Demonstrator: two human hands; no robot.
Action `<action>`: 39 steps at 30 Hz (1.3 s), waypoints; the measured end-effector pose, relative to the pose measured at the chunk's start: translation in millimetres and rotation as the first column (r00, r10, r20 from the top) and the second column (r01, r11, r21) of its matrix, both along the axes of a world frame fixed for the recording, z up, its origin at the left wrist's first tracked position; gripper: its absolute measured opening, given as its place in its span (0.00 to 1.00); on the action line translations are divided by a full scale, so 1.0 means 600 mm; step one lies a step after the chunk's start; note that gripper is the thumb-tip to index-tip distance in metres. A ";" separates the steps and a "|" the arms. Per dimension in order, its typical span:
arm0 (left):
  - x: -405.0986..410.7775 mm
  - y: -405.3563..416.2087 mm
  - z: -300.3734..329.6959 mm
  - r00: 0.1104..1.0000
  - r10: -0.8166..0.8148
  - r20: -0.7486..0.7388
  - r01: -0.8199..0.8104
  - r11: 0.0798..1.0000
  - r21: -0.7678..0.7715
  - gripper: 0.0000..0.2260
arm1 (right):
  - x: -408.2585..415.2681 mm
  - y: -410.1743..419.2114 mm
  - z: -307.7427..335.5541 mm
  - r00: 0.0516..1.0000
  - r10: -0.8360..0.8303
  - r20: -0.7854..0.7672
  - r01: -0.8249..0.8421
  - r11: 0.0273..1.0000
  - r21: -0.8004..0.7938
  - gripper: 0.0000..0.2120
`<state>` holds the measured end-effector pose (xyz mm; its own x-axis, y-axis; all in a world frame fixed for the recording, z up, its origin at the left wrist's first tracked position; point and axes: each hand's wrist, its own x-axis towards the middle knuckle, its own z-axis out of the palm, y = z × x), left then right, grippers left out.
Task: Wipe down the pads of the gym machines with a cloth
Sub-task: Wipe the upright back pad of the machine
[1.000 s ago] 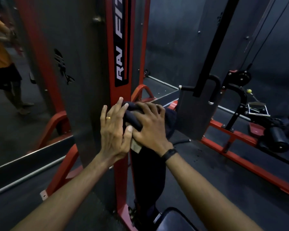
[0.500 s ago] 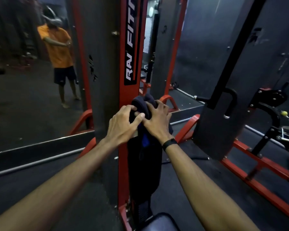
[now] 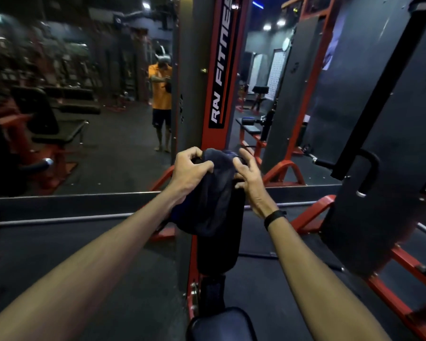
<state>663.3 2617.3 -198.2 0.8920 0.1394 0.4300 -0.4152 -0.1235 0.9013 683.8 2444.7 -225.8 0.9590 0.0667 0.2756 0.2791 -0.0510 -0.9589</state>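
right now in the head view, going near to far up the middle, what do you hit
seat pad → upright back pad → dark cloth, gripped by left hand with right hand touching it → red upright post

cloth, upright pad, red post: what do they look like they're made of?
Cloth: soft dark fabric, matte; it folds and drapes where the left hand grips it. Upright pad: probably vinyl over foam, rounded with a faint sheen. Red post: likely painted steel, hard edges, glossy, printed logo. Right hand touches the cloth.
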 end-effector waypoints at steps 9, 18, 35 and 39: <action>-0.163 0.039 0.044 0.999 -0.017 0.052 0.017 1.000 -0.005 0.12 | -0.137 -0.013 0.096 0.960 0.211 0.184 -0.138 0.928 -0.348 0.11; -0.290 0.037 0.055 0.999 0.012 0.033 -0.011 0.999 -0.047 0.11 | -0.281 -0.035 0.131 0.963 0.265 -0.046 -0.227 0.711 -0.666 0.27; -0.366 0.076 0.008 0.970 0.057 -0.236 -0.076 0.994 -0.074 0.12 | -0.359 -0.023 0.147 0.989 0.103 0.110 0.013 0.670 -0.742 0.14; -0.371 0.068 -0.022 0.952 0.031 -0.304 -0.061 0.994 -0.090 0.14 | -0.370 -0.026 0.124 0.996 0.086 0.035 -0.036 0.706 -0.707 0.15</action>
<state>440.5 2658.1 -211.4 0.9696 0.2107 0.1245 -0.1183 -0.0420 0.9921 461.6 2429.0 -151.4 0.9288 0.3234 0.1808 0.3617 -0.6861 -0.6312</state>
